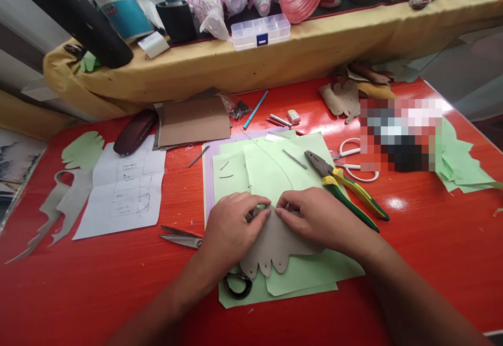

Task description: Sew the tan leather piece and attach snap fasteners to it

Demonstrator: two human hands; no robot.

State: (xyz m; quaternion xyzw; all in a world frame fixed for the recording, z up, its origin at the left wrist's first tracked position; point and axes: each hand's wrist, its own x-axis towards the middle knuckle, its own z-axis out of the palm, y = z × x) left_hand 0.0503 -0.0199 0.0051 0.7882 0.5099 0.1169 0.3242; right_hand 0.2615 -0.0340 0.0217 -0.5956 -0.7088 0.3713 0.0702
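A grey scalloped piece [271, 246], like leather or felt with small holes in its lobes, lies over pale green sheets [298, 278]. My left hand [236, 225] pinches its upper edge between thumb and forefinger. Close beside it, my right hand [314, 215] pinches the same edge, fingertips nearly meeting the left ones. A thin dark thread [271, 156] runs from near my right hand up across the green paper. Scissors with black handles [238, 286] lie partly under my left hand and forearm. Right of my right hand rest pliers [346, 188] with green and yellow grips.
White-handled scissors [359, 173] lie beyond the pliers. To the left are a sketched paper [118, 199], a dark mouse-shaped case [135, 132] and grey scraps [74, 199]. Brown sheets [194, 120], a blue pen [255, 109] and an eraser [293, 117] lie toward the back ledge [188, 71].
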